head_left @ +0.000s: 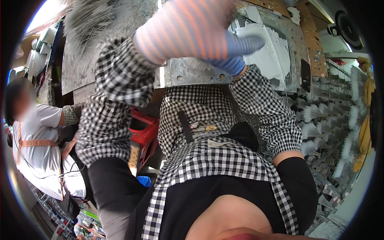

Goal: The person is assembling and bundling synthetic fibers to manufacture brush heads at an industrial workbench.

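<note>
- Left hand (186,28): striped orange-and-white glove, upper centre of the frame, motion-blurred. Cannot tell if its grip is clenched or released, and nothing shows in it.
- Right hand (237,54): blue glove, just right of and partly behind the left hand. One finger sticks out toward the right, the rest is hidden, so its grip is unclear too.
- Metal plate (192,74): grey, with drilled holes, directly below both hands at centre top. Its long axis runs left-right across the frame. The right hand looks to be touching its upper edge and seems the nearer one. The left hand sits in front of it, contact unclear.
- White panel (276,52): upper right, just beyond the right hand's outstretched finger, patchy white over grey.
- Bristle bunch (86,20): grey, upper left, well apart from the hands.
- Bristle tufts (316,114): white, in rows on racks down the right side.
- Red crate (146,126): centre left, between the left sleeve and the torso, with a yellowish label panel on its side.
- Yellow tag (211,128) and black strip (185,127): on the checked shirt front, mid frame.
- Co-worker (38,148): left edge, white shirt with an orange strap, well apart from the plate.
</note>
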The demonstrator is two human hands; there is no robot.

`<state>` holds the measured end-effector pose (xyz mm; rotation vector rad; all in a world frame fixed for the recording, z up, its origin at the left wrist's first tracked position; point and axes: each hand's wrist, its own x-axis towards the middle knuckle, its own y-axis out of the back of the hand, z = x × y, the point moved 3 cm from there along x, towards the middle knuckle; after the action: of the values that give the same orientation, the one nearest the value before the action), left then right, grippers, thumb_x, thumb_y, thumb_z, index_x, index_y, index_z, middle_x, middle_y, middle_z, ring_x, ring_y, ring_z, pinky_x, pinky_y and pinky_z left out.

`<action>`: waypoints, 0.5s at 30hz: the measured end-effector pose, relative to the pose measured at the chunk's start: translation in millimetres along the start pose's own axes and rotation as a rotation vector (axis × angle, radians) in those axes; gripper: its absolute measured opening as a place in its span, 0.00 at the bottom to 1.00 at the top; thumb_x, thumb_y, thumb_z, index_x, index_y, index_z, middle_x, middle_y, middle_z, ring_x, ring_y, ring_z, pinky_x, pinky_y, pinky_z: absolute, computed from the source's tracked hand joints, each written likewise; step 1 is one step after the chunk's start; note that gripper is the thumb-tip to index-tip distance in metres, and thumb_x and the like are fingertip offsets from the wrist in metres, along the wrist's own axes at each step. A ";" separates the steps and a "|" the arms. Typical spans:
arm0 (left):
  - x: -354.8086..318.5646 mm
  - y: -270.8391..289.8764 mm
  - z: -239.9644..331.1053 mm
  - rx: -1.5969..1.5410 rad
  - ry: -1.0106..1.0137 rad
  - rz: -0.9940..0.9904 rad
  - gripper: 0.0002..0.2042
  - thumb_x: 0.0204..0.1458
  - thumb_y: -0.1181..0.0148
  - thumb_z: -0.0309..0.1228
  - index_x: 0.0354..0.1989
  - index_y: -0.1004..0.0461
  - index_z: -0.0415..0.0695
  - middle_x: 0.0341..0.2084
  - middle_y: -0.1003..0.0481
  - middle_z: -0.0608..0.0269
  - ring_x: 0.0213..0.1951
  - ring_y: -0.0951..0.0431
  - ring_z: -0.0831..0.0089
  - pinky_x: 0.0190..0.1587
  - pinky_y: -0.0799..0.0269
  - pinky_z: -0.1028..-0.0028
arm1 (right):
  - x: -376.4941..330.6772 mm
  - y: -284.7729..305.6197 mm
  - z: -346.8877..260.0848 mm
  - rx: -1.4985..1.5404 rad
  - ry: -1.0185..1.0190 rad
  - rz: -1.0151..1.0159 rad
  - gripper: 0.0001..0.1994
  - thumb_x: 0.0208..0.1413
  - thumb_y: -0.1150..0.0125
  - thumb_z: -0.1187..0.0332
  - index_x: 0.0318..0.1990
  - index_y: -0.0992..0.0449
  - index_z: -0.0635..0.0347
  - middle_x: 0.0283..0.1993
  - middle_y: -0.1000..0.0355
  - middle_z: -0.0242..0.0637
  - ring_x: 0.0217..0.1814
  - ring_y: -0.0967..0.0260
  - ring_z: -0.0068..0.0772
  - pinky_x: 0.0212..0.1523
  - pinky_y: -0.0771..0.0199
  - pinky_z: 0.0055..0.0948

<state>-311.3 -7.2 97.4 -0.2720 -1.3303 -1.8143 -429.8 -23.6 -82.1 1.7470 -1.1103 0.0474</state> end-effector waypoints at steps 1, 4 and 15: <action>4.5 3.0 6.3 0.170 -0.108 -0.136 0.27 0.44 0.32 0.40 0.56 0.23 0.47 0.48 0.20 0.48 0.48 0.19 0.56 0.49 0.22 0.57 | -4.8 -3.7 -1.9 -0.209 0.127 0.117 0.30 0.59 0.33 0.53 0.65 0.33 0.57 0.60 0.28 0.41 0.59 0.27 0.36 0.58 0.25 0.36; 14.4 -3.8 9.8 0.515 0.151 -0.586 0.12 0.45 0.34 0.37 0.34 0.17 0.42 0.22 0.21 0.54 0.29 0.18 0.50 0.35 0.21 0.57 | -13.2 -22.9 15.9 0.464 -0.243 0.056 0.28 0.62 0.36 0.55 0.65 0.35 0.56 0.58 0.27 0.38 0.58 0.26 0.35 0.59 0.23 0.35; 6.3 -10.8 -2.4 0.452 0.132 -0.468 0.10 0.52 0.35 0.31 0.42 0.19 0.46 0.35 0.21 0.58 0.41 0.20 0.55 0.44 0.22 0.60 | -6.1 -14.1 -7.3 0.284 0.013 0.210 0.18 0.53 0.28 0.68 0.50 0.25 0.59 0.40 0.23 0.31 0.41 0.24 0.24 0.38 0.24 0.26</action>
<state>-322.4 -11.6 92.9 0.4274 -1.7611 -1.7896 -420.4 -13.3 -91.9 1.8667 -1.3243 0.3607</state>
